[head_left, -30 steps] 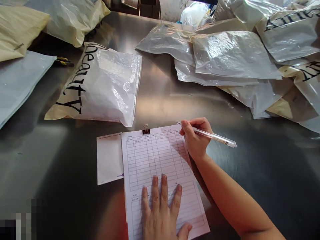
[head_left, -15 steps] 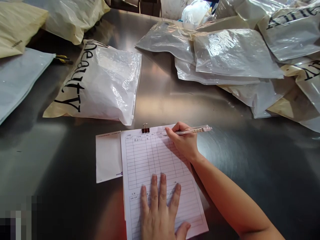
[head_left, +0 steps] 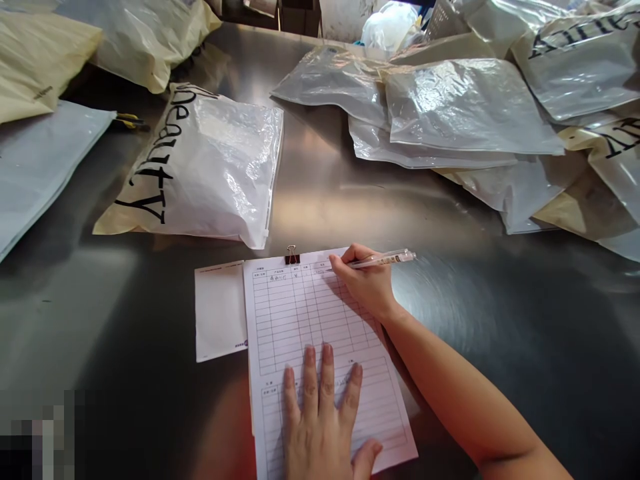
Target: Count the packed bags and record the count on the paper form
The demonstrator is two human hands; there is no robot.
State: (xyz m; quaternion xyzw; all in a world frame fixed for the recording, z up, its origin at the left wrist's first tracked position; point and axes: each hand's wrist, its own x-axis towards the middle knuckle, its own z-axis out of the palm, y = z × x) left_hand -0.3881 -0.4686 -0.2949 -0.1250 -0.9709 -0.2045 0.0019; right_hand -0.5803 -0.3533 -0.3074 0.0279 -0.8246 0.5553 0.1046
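My right hand [head_left: 367, 283] grips a clear pen [head_left: 385, 259], its tip against the upper rows of a printed form [head_left: 285, 320]. Handwriting shows in the top row of the form's table. Flat on the lower part of the same sheet lies my left hand [head_left: 323, 420], fingers spread. A black binder clip [head_left: 293, 255] holds the sheet's top edge. Partly under the form, on its left, is a smaller white paper [head_left: 220, 313]. Beyond these papers rests a white plastic bag [head_left: 215, 160] with black lettering.
Several filled plastic bags [head_left: 465, 107] are piled on the right of the metal table [head_left: 330, 207]. More bags [head_left: 145, 43] lie at the far left, with a yellow-and-black tool [head_left: 129, 121] poking out beside them. A basket [head_left: 443, 23] stands at the back.
The pen has tilted slightly, and its top end sits a little further left. My left hand stays flat on the sheet. The whole view has shifted slightly.
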